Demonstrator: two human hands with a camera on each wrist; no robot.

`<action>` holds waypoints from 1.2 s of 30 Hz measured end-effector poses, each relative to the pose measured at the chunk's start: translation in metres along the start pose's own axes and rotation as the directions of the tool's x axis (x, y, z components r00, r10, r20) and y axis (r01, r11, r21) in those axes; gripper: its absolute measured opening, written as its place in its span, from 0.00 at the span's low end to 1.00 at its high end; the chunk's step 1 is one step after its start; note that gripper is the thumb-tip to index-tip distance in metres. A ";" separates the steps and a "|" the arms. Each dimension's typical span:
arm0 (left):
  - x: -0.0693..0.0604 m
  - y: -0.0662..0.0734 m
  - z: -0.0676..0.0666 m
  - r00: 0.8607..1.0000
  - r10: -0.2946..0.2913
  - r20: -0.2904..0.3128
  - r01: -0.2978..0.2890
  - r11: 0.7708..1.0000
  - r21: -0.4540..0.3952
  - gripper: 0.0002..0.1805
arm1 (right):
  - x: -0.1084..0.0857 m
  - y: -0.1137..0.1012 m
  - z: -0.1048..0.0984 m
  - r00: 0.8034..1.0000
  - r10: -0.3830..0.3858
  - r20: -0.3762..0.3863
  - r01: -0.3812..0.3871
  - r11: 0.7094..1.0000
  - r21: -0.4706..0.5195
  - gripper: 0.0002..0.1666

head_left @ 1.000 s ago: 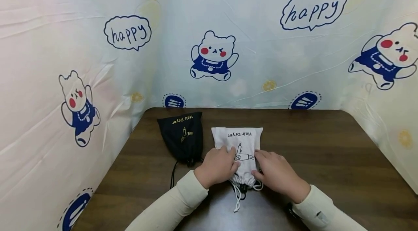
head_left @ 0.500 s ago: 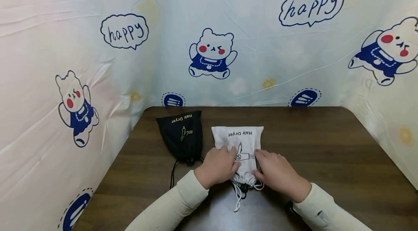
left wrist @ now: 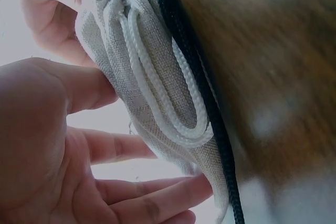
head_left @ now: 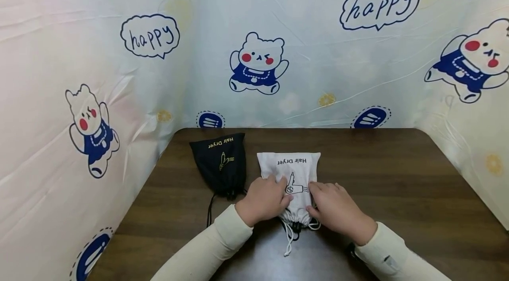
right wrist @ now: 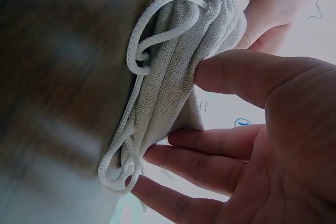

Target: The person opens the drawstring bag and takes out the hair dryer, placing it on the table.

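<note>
A white drawstring pouch point(head_left: 299, 164), printed "Hair Dryer" with a small dryer drawing, lies flat on the table. My left hand point(head_left: 263, 199) touches its left side, thumb on the cloth and fingers stretched along the edge. On the opposite side my right hand point(head_left: 338, 206) rests its thumb and fairly straight fingertips against the fabric. The gathered mouth, with a black cord stopper point(head_left: 296, 227) and white cords point(head_left: 288, 241), faces me. Close up in the right wrist view, a looped white cord point(right wrist: 137, 51) hangs beside the pouch. A black cord point(left wrist: 223, 156) runs beneath it in the left wrist view.
A black drawstring pouch point(head_left: 222, 164) with gold "Hair Dryer" print lies left of the white one, its black cord point(head_left: 209, 210) trailing toward me. Both are on a dark wooden table point(head_left: 397, 175). A patterned curtain point(head_left: 318, 51) closes in the back and sides.
The head view has tilted and shifted very slightly. Both hands stay on the white pouch, and neither pouch has visibly moved on the table.
</note>
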State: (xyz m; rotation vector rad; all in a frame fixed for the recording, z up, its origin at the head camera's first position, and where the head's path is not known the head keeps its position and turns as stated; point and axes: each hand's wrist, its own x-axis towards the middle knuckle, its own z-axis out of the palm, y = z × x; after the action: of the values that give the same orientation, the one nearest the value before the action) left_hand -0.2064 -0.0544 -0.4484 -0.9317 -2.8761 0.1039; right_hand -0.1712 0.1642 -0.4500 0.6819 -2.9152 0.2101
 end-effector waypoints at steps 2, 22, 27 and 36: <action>0.001 0.000 0.000 1.000 -0.001 0.011 0.001 1.000 -0.009 0.29 | 0.000 -0.001 -0.001 1.000 0.003 0.009 -0.003 1.000 -0.002 0.32; -0.001 -0.002 0.002 1.000 -0.004 0.016 0.004 1.000 -0.026 0.22 | -0.001 -0.005 -0.006 0.999 -0.032 -0.041 0.031 0.999 -0.018 0.22; -0.001 -0.001 0.004 1.000 -0.012 0.027 0.013 1.000 -0.028 0.23 | -0.002 -0.005 -0.004 0.999 -0.032 -0.032 0.031 0.999 -0.018 0.22; -0.003 0.004 0.001 0.999 -0.020 0.038 0.021 1.000 -0.007 0.26 | -0.005 -0.005 -0.007 0.998 -0.042 -0.038 0.040 0.998 -0.051 0.23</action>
State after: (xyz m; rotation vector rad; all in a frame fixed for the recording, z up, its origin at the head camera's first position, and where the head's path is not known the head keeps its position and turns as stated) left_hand -0.2024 -0.0531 -0.4501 -0.9110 -2.9218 0.1101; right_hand -0.1643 0.1631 -0.4432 0.7210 -2.8557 0.1429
